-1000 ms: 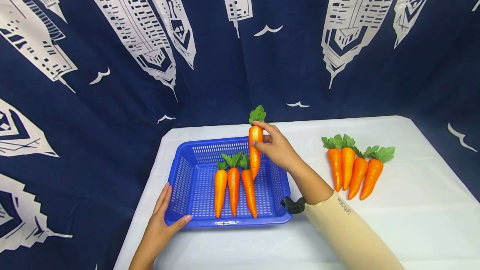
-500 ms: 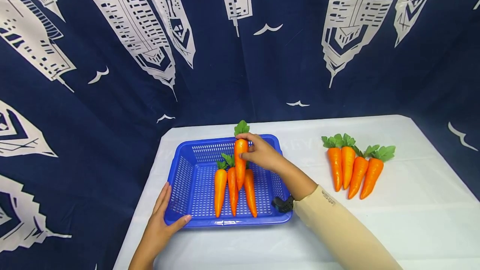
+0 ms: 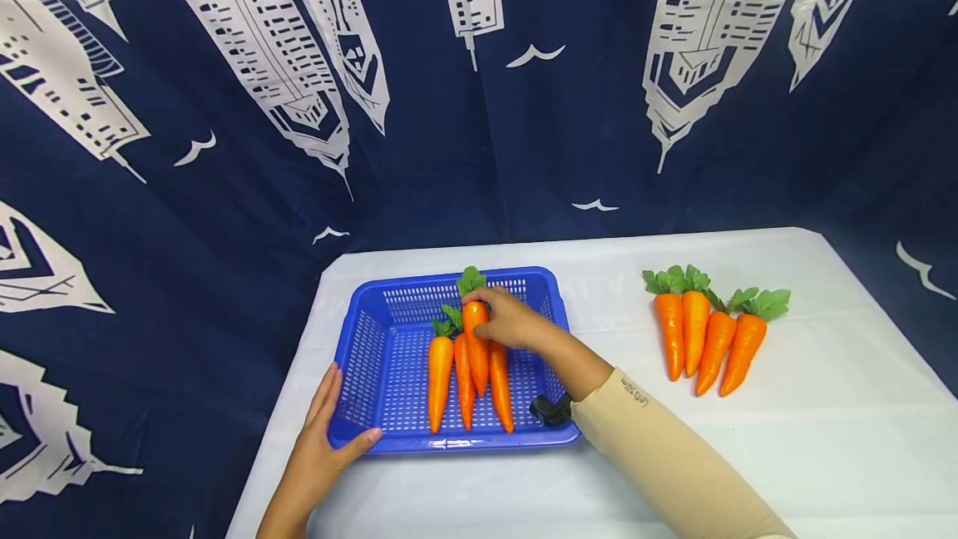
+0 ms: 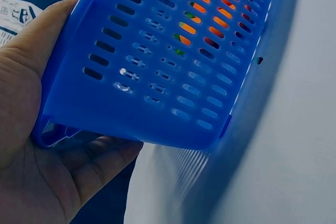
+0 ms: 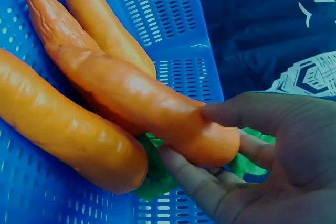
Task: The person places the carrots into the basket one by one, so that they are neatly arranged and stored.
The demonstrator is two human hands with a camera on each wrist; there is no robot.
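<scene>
My right hand (image 3: 509,321) pinches an orange carrot (image 3: 475,343) near its leafy top, thumb on one side and fingers on the other. This carrot lies over the middle one (image 3: 461,381) of three carrots in the blue basket (image 3: 516,439) and partly hides it. On either side lie the left carrot (image 3: 441,381) and the right carrot (image 3: 501,393), whose top is hidden by the hand. In the right wrist view the held carrot (image 5: 136,90) slants across the others. My left hand (image 3: 322,447) grips the basket's front left corner, the rim between thumb and fingers.
Several carrots with green leaves (image 3: 694,331) lie side by side on the white-covered table (image 3: 636,489), right of the basket. A dark blue cloth (image 3: 569,148) with white buildings hangs behind. A small black device (image 3: 551,411) sits at the right wrist.
My right hand has moved left and down with the carrot, from above the basket's right back area onto the carrots inside. The left hand has stayed at the corner.
</scene>
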